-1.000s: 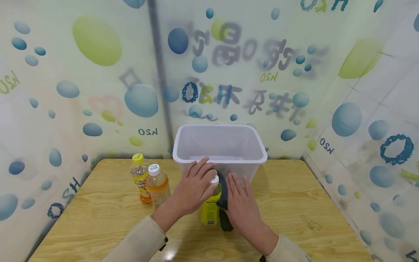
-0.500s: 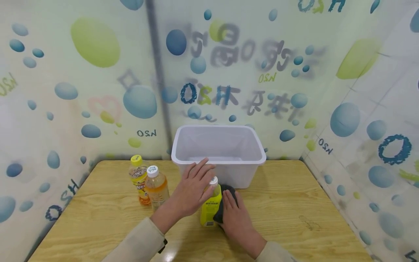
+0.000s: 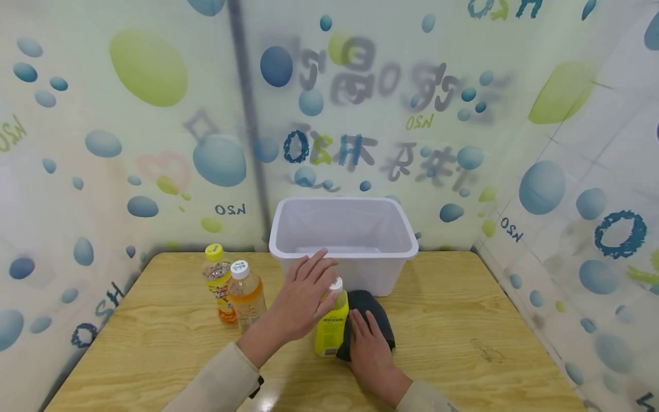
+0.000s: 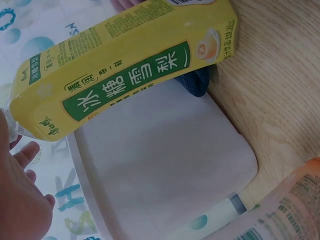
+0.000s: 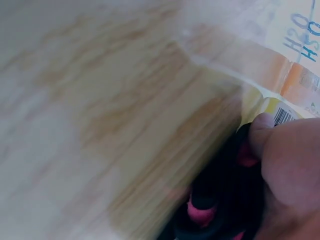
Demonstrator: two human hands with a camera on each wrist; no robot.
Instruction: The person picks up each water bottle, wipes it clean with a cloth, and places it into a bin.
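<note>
A yellow drink bottle with a white cap stands upright before the white bin; its green-and-yellow label faces the left wrist view. My left hand holds it at the cap, thumb and a finger at the neck and the other fingers spread beyond. Against the bottle's right side lies a dark cloth, partly on the table. My right hand rests on this cloth with its fingers fairly straight. In the right wrist view the thumb touches the cloth's edge beside the bottle; the other fingers are hidden there.
A white plastic bin stands at the back of the wooden table. Left of my left hand are a yellow-capped bottle and a white-capped bottle with an orange band. A patterned wall covering surrounds the table.
My right hand has come down and nearer along the bottle's right side. The dark cloth, upright against the bottle before, now spreads out to the right. My left hand stays at the cap.
</note>
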